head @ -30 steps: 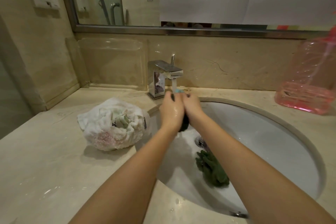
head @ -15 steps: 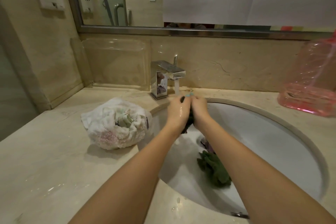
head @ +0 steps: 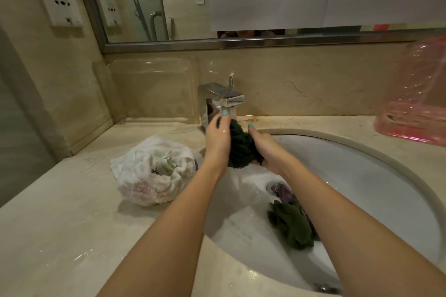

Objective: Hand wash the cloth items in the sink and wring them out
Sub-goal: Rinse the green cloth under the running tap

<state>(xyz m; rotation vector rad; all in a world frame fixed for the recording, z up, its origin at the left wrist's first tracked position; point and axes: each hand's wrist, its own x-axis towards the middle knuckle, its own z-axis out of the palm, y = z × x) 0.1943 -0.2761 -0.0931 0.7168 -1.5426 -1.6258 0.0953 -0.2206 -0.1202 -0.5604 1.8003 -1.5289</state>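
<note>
The dark green cloth (head: 241, 149) is bunched between both hands, above the back part of the sink (head: 376, 159) and just under the spout of the tap (head: 224, 100). The left hand (head: 218, 143) grips the left side of it with its fingers close together and curled round the cloth. The right hand (head: 269, 150) holds the right side from below with the thumb lying along the cloth; its other fingers are hidden behind the cloth, so I cannot tell how they lie. Below the fingers, in the wet bowl of the sink, lies a second green cloth (head: 292, 226), and a small purple thing (head: 282, 191) sits at the drain just beside it. To the left of the fingers, a white bundle of cloths (head: 154, 171) rests on the counter (head: 60, 224), with a greenish piece in its middle. Far to the right of the fingers stands a pink plastic container (head: 417, 103); what is in it I cannot tell.
</note>
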